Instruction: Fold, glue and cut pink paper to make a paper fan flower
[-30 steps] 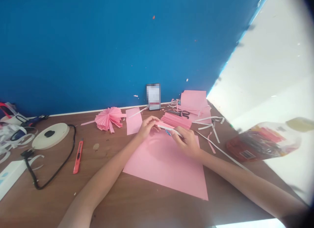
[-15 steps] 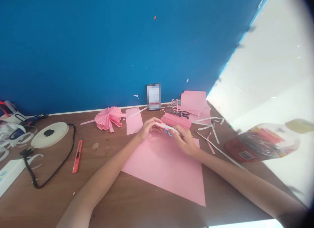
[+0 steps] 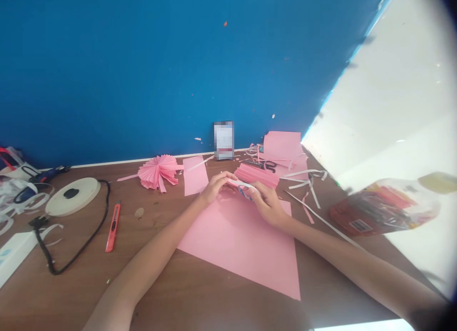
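Both hands are working close together above the far part of a large pink paper sheet, which is lying askew on the brown wooden worktop (image 3: 171, 288). The left hand (image 3: 216, 187) is pinching the left end of a slim pink-and-white strip (image 3: 233, 182), fingers curling over it; the right hand (image 3: 268, 202) is gripping a small blue-and-white object (image 3: 245, 195) right against it. Whether the two are touching, the fingers are hiding.

And here's the danger: that strip is looking thin, so a hard push from the right could be bending it, or sending the blue-and-white object skidding off its edge. A loose left pinch would be letting the whole thing twist.

Just beyond the right hand, a pleated pink paper piece (image 3: 256, 175) is sitting very near the knuckles; a careless swing could be flattening its folds. Below, the pink paper sheet (image 3: 246, 250) is lying with no weight in sight on its near edge, so a dragging wrist could be shifting or creasing it. Over on the right, a long thin white strip (image 3: 321, 217) is running near the forearm, risking a snag.
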A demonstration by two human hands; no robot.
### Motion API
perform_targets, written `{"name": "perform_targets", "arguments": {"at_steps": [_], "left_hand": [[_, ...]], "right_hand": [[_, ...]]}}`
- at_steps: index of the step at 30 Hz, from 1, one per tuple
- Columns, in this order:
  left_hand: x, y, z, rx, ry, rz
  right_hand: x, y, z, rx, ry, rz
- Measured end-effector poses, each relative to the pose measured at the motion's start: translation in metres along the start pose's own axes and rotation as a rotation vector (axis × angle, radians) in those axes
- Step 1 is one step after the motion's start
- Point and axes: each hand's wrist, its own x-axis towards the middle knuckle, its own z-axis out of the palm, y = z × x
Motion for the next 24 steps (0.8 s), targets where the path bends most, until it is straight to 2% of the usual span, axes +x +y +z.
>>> {"name": "perform_targets", "arguments": {"at_steps": [12, 24], "left_hand": [[-0.002, 0.004, 0.003, 0.040, 0.014, -0.011], [0.001, -0.007, 0.002, 0.221, 0.123, 0.042]], "right_hand": [[0.000, 0.000, 0.000, 0.007, 0.007, 0.001], [0.002, -0.004, 0.000, 0.055, 0.002, 0.077]]}}
